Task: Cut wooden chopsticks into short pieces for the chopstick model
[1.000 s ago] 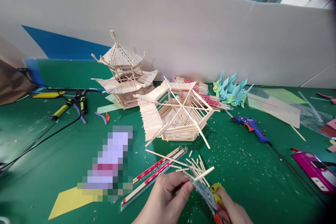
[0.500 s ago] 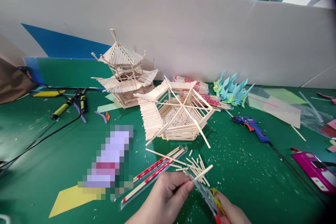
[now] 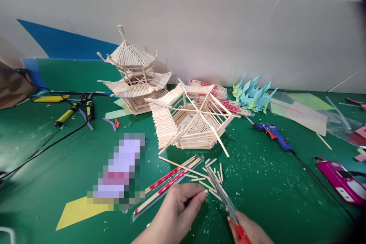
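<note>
My left hand (image 3: 183, 207) is closed in a pinch low in the middle, with a pale tip at the thumb and forefinger; what it grips is too small to name. My right hand (image 3: 248, 228) is wrapped round the orange-red handle of a pair of scissors (image 3: 221, 190), whose long metal blades slant up and left. Beneath and around the blades lie several short cut pieces of wooden stick (image 3: 220, 173). A longer loose wooden stick (image 3: 180, 167) lies behind my left hand, across red-wrapped chopsticks (image 3: 168, 187) in clear sleeves.
Beyond my hands stands a six-sided stick frame (image 3: 197, 143), partly roofed, with a tiered stick pagoda (image 3: 133, 55) behind it. A blue glue gun (image 3: 274, 135) and a magenta device (image 3: 340, 181) lie right. Pliers (image 3: 90, 108), a blurred lilac object (image 3: 120, 167) and yellow paper (image 3: 80, 211) lie left.
The thick stick piece at my left fingertips no longer shows there. The scissors' blades have swung upright and away from my left hand, and their yellow handle part is out of sight.
</note>
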Tool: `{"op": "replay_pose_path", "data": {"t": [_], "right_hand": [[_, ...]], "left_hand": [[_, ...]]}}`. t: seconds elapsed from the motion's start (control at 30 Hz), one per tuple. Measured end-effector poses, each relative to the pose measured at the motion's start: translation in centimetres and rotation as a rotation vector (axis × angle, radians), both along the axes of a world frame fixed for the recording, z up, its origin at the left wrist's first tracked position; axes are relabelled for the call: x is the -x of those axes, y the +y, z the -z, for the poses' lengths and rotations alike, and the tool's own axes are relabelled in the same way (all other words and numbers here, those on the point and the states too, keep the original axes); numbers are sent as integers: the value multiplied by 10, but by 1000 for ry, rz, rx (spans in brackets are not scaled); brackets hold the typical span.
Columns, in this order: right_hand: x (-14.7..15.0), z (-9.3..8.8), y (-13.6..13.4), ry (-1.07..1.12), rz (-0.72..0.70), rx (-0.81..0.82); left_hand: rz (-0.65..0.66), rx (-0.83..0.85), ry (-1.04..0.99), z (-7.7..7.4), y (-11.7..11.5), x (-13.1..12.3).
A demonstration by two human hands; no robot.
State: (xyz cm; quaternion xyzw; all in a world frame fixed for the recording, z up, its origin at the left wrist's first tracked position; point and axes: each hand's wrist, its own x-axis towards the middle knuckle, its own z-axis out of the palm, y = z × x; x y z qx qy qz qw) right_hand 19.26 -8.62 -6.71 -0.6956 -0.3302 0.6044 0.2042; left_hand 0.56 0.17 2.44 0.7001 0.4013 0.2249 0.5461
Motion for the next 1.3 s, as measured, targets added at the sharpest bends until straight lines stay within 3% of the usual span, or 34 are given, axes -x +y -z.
{"op": "replay_pose_path", "data": {"t": [0.13,0.23,0.3,0.47,0.57,0.7,0.77,0.87,0.97,1.13,1.3], "right_hand": [[-12,-28,-4,19,1,-79],[-28,-57,0,-186,-60,-250],[-40,-65,5,-344,-50,-306],[-66,-49,17,-810,-126,-361],[-78,-39,18,-984,-201,-367],[-82,-45,20,-1187,-280,-606],[-75,-50,23,-1180,-269,-705],[-53,-52,33,-983,-246,-768],[-28,-48,48,-839,-338,-791],[-7,-48,74,-875,-476,-728],[1,-56,89,-986,-604,-642]], "left_hand": [[-76,-35,88,5,-1,3],[-109,-65,140,10,-1,7],[-136,-101,144,13,-1,10],[-158,-198,159,15,1,12],[-154,-263,172,14,3,11],[-145,-335,186,14,2,10],[-117,-358,205,16,2,9],[-73,-424,257,23,-1,6],[-40,-507,335,33,-6,3],[-12,-623,464,49,-14,-2],[21,-697,556,56,-13,-8]]}}
